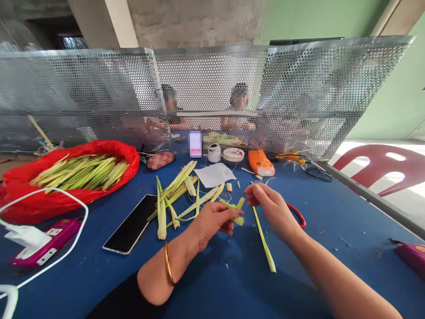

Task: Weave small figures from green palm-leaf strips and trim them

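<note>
My left hand [219, 218], with a gold bangle on its wrist, pinches a small folded piece of green corn husk [239, 217] whose short ends stick out crosswise. Just right of it, my right hand [265, 197] has its fingertips pressed together; whatever may be between them is too small to make out. Below the right hand a narrow green husk strip [264, 243] lies on the blue table [212, 283]. A red curved handle [297, 215] shows partly behind my right wrist. Loose pale husks [161, 212] lie in a heap left of my hands.
At left are a red bag [133, 161] of husks, a purple power strip [63, 235] with a white cable, and a dark phone [133, 226]. Behind stand a lit phone [195, 144], white paper [214, 175], a tape roll [233, 154] and an orange packet [261, 163]. Two people sit beyond a perforated screen [209, 66].
</note>
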A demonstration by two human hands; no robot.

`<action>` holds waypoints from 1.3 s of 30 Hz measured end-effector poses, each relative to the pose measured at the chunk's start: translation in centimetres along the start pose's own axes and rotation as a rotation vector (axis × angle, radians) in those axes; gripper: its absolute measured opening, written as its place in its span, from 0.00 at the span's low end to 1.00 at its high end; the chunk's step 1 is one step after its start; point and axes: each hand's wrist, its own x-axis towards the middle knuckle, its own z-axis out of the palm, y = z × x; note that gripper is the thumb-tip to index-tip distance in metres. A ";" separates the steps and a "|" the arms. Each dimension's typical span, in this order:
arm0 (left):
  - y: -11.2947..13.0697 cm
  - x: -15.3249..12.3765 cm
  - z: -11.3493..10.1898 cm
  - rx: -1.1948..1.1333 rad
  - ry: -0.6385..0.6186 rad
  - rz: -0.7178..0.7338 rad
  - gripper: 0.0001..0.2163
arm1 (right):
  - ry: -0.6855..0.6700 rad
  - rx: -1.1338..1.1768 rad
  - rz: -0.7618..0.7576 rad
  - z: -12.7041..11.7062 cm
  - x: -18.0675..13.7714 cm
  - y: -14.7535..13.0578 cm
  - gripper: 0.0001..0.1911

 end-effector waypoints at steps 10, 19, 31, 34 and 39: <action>-0.6 -0.2 0.7 0.031 -0.060 -0.005 0.15 | -0.075 0.050 0.077 2.2 -1.2 0.9 0.14; 0.2 0.0 0.1 -0.333 0.248 0.039 0.16 | 0.110 0.038 0.081 2.4 -1.7 0.3 0.14; -0.8 -0.3 2.0 -0.407 0.227 0.163 0.16 | -0.086 0.786 0.669 5.0 -3.3 0.2 0.18; -0.9 -0.3 2.0 -0.392 0.216 0.160 0.15 | -0.056 0.937 0.785 5.0 -3.3 -0.1 0.16; -0.7 -0.4 1.7 -0.407 0.086 0.169 0.16 | 0.046 1.070 0.832 4.9 -3.2 -0.3 0.08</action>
